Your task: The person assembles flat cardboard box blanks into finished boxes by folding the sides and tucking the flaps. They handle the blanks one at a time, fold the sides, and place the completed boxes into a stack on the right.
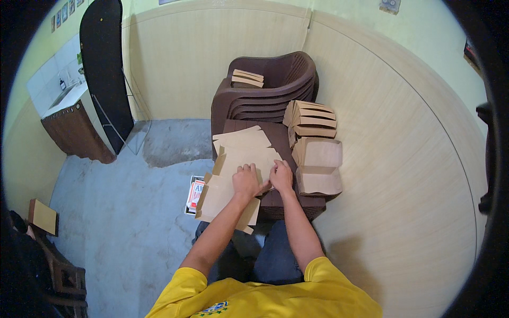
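A flat brown cardboard box blank [214, 199] with raised side flaps lies across a brown seat-like surface [281, 140] in front of me. My left hand [246, 183] presses on its middle, fingers slightly bent and thumb stretched out to the right. At the blank's right edge, my right hand [281, 176] has its fingers closed on a flap; the fingertips are partly hidden. More flat cardboard [244, 137] shows at the far end. Beside my right hand, a partly folded cardboard box [319, 181] stands with its lid up.
Brown plastic chairs [265, 98] are stacked behind, with folded cardboard pieces [247, 78] on the top seat. A bundle of folded boxes [315, 117] sits at the right, near the panelled wall [403, 175]. A printed carton [194, 195] is low on the left. An ironing board [103, 69] leans further off.
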The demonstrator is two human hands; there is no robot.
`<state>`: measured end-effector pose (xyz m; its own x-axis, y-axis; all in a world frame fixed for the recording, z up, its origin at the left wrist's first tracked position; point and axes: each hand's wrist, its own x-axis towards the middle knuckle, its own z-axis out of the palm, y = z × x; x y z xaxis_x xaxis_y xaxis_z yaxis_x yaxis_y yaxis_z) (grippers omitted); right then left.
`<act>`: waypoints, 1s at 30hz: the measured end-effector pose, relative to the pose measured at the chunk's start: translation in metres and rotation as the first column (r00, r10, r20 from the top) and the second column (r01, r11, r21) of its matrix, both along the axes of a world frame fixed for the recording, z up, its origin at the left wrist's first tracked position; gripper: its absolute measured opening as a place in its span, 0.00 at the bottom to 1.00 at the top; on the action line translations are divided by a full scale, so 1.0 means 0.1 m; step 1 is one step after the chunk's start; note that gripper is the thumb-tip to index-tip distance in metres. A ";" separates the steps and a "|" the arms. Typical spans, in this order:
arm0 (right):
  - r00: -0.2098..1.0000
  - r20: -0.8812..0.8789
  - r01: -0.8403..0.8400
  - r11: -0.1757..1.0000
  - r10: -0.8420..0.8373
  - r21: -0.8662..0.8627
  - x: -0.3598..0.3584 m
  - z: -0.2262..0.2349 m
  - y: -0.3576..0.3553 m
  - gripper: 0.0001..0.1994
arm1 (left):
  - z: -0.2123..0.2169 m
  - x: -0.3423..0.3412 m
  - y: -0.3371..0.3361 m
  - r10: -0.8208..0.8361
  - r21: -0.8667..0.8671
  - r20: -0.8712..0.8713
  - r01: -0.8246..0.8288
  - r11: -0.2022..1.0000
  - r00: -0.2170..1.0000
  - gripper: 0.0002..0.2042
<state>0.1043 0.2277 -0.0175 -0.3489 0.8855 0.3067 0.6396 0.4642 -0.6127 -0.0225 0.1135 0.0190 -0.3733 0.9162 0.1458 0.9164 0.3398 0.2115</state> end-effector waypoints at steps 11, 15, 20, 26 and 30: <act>0.959 0.281 0.087 0.986 -0.044 -0.141 -0.38 0.31 0.16 0.20 | -0.30 -0.43 0.24 -0.161 0.293 0.109 0.123 0.948 0.981 0.25; 0.995 0.104 0.008 0.981 0.013 -0.195 -0.41 0.31 0.31 0.20 | -0.34 -0.43 0.24 -0.185 0.326 0.113 0.139 0.935 0.976 0.28; 0.982 -0.170 -0.123 0.959 0.081 -0.254 -0.53 0.31 0.24 0.20 | -0.30 -0.43 0.26 -0.118 0.269 0.219 0.057 0.961 0.969 0.33; 0.966 0.233 -0.107 0.994 0.112 -0.031 -0.40 0.19 -0.23 0.30 | -0.41 -0.54 0.27 -0.199 0.276 0.337 0.106 0.955 0.920 0.27; 0.902 0.419 -0.115 0.993 0.101 0.007 -0.34 0.16 -0.43 0.37 | -0.41 -0.52 0.25 -0.148 0.202 0.122 0.122 0.972 0.981 0.26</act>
